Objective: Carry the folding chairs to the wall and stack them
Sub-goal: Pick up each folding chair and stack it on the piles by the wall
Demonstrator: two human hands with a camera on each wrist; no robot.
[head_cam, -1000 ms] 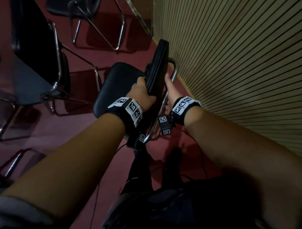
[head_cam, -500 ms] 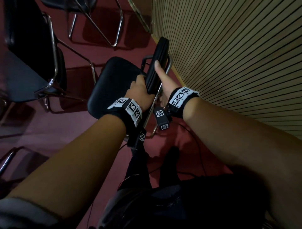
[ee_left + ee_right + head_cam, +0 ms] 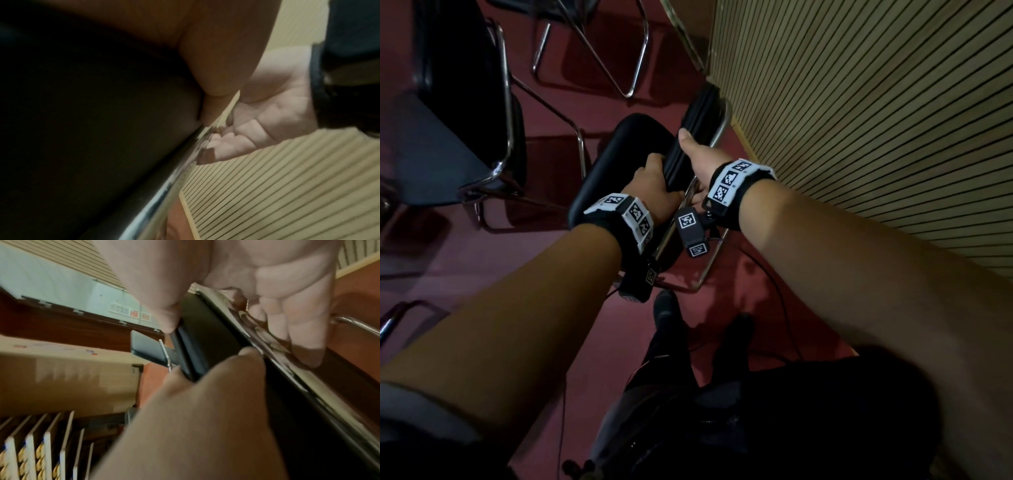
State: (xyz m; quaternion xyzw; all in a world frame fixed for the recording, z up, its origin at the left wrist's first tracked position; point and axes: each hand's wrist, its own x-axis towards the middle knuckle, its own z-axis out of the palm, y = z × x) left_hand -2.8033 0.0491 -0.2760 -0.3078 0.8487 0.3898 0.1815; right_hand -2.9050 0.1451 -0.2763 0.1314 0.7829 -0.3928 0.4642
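While both hands grip its backrest, left hand (image 3: 654,192) and right hand (image 3: 697,161) fingers curled round it, the chair (image 3: 619,161) hangs beside the wall (image 3: 859,120); unstacked, with other chairs (image 3: 458,113) left on the carpet

Right hand (image 3: 236,293) clamped on black chair back (image 3: 207,337), thumb one side, fingers (image 3: 298,331) curled over chrome frame (image 3: 349,326) opposite; left hand (image 3: 195,418) gripping below.
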